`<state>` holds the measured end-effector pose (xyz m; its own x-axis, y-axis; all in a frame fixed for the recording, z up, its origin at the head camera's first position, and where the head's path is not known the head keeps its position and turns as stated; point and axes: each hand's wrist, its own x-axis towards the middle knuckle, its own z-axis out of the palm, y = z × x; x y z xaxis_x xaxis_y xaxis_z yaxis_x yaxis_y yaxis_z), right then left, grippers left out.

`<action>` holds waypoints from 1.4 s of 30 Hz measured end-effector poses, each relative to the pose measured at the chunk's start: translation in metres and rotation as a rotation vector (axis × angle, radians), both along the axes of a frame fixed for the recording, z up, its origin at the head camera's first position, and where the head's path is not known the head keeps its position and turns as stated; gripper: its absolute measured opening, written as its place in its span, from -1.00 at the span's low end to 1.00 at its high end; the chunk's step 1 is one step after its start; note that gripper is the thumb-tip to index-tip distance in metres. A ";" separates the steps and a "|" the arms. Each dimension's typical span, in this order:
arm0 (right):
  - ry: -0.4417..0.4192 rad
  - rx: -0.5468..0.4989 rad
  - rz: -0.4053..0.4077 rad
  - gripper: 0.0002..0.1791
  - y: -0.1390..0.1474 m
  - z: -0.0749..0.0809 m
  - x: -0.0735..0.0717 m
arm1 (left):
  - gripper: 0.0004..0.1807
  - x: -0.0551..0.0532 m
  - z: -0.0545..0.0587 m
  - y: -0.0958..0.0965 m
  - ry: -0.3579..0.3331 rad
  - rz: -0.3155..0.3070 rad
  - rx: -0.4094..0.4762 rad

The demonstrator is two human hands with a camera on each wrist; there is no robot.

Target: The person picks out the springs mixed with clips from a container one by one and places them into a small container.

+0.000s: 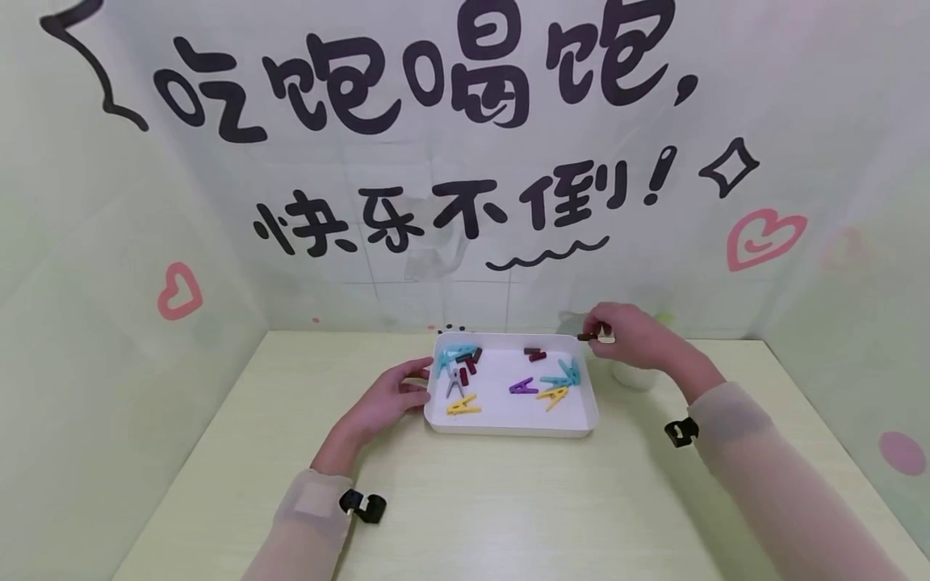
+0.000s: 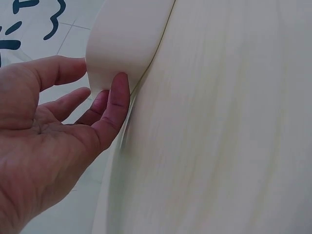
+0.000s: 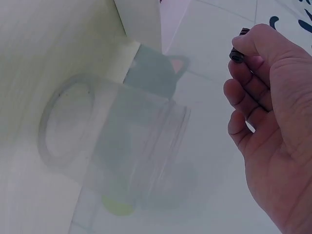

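A shallow white tray [image 1: 508, 424] lies on the table, holding several small dark red and brown cylinders [image 1: 538, 356] and plastic clothespins, among them a purple clothespin [image 1: 522, 386]. My left hand [image 1: 395, 395] touches the tray's left wall with fingertips and thumb; close up, in the left wrist view, the fingers [image 2: 117, 105] are relaxed against its corner. Thumb and index finger of my right hand [image 3: 278, 83] pinch a small dark ribbed cylinder [image 3: 239, 45]. That hand is raised past the tray's right rim, near and above the mouth of a clear jar [image 3: 131, 141], which stands upright on the table.
Inside the tray, blue, grey and yellow clothespins [image 1: 463, 405] lie at left, with more blue and yellow ones [image 1: 554, 395] at right. A printed white sheet [image 1: 465, 298] hangs behind the table [image 1: 465, 500] and along both sides. Each wrist wears a black clip [image 1: 363, 506].
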<state>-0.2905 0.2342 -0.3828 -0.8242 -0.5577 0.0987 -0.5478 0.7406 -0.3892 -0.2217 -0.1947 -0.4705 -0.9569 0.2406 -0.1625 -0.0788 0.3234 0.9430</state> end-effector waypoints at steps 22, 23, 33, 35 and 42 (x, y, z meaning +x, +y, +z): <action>0.038 -0.008 -0.082 -0.87 0.075 -0.002 0.007 | -0.30 0.001 0.002 0.001 0.000 0.006 0.003; 0.039 -0.006 -0.085 -0.87 0.077 -0.003 0.008 | -0.30 0.001 0.002 0.001 -0.002 0.007 0.001; 0.077 -0.020 -0.137 -0.41 0.087 -0.018 0.013 | -0.30 0.003 0.001 0.002 -0.006 0.009 0.001; 0.070 -0.028 -0.159 -0.29 0.087 -0.019 0.014 | -0.30 0.003 0.001 0.002 -0.005 0.006 0.002; 0.060 -0.031 -0.146 -0.22 0.073 -0.015 0.013 | -0.30 0.003 0.000 0.001 0.001 0.008 0.006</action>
<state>-0.2772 0.3077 -0.3975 -0.8884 -0.4283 0.1652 -0.4580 0.8023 -0.3828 -0.2188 -0.1936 -0.4708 -0.9590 0.2339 -0.1601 -0.0804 0.3170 0.9450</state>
